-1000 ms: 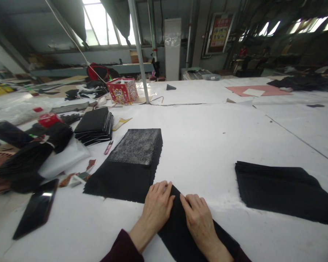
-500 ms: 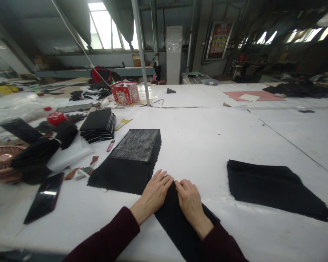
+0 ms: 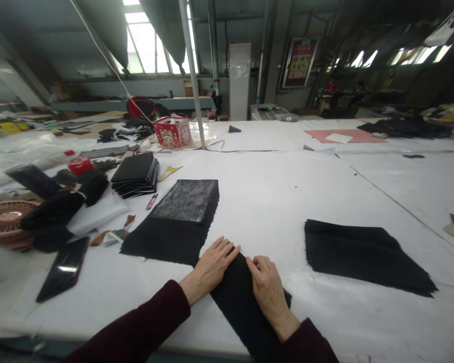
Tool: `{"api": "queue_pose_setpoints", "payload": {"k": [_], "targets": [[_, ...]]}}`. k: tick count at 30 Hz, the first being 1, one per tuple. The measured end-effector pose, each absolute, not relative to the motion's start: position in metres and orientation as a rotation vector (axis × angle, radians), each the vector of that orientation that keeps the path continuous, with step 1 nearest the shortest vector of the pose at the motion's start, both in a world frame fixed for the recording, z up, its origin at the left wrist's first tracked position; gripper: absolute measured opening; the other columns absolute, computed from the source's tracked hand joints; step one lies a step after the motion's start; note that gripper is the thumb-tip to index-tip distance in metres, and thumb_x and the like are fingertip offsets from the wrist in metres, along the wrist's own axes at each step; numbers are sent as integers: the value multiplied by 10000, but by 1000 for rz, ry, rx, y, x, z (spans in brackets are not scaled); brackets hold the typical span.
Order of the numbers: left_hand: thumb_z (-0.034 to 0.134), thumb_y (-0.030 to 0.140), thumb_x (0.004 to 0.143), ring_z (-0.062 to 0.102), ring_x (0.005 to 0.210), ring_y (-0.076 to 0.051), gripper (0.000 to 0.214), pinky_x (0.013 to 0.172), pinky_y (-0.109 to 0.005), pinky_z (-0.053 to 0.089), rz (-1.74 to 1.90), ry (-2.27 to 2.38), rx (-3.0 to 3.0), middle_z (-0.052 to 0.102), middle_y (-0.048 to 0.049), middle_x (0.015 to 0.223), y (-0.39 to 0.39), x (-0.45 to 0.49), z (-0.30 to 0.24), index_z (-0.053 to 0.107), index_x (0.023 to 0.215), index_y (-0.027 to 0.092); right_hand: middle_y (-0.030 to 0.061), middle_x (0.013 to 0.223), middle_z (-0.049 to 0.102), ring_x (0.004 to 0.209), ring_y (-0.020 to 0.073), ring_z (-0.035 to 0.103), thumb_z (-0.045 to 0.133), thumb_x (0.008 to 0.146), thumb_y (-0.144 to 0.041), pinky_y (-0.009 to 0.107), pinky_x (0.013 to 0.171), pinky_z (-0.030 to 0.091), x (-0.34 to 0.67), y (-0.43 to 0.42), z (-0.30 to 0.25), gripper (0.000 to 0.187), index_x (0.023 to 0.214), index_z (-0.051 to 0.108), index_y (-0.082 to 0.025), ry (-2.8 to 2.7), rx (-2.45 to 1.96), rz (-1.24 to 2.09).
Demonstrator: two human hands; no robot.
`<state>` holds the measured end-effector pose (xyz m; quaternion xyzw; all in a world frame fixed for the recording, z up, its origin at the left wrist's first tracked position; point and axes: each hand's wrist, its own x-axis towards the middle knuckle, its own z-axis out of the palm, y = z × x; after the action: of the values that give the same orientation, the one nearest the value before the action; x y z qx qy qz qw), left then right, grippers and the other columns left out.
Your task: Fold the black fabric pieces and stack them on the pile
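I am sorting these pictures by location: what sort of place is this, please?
Probably a textile or sewing workshop: the left hand and right hand touch flat black fabric, a stack of thin black cloth pieces lies farther right, and both lie on a broad white worktable.

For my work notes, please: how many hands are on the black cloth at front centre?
2. The left hand is on the black cloth, at its far end; the right hand is on its right side. None seems hidden.
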<state>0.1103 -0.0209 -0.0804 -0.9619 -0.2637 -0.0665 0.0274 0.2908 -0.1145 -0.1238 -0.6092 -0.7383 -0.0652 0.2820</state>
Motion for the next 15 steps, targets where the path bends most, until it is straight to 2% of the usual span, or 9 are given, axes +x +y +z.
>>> {"api": "queue_pose_setpoints", "payload": {"k": [4, 8, 12, 15], "targets": [[488, 48, 785, 429, 1284, -239, 608, 1172, -421, 203, -185, -781, -2953, 544, -108, 1280, -24, 113, -81, 443, 1378, 175, 76, 928, 531, 848, 224, 477, 391, 945, -46, 350, 759, 397, 295, -123, -124, 308, 1165, 586, -139, -1984, -1652, -169], [461, 52, 817, 458, 1245, -220, 563, 1157, -395, 239, -175, -714, -3009, 561, -105, 1251, -25, 115, -79, 443, 1371, 149, 71, 923, 531, 848, 222, 475, 396, 952, -52, 348, 754, 397, 298, -130, -123, 308, 1182, 582, -139, -1967, -1672, -146], [438, 24, 822, 483, 1210, -197, 638, 1147, -384, 255, -171, -727, -3012, 558, -81, 1248, -27, 115, -78, 371, 1433, 196, 67, 915, 529, 845, 219, 472, 408, 950, -56, 349, 760, 400, 300, -133, -124, 311, 1194, 580, -142, -1966, -1669, -127], [467, 38, 814, 462, 1236, -219, 632, 1158, -420, 232, -140, -675, -2997, 545, -88, 1253, -28, 117, -77, 395, 1418, 210, 63, 915, 528, 851, 217, 470, 432, 945, -59, 346, 774, 402, 301, -134, -124, 301, 1189, 584, -150, -1962, -1679, -113]]}}
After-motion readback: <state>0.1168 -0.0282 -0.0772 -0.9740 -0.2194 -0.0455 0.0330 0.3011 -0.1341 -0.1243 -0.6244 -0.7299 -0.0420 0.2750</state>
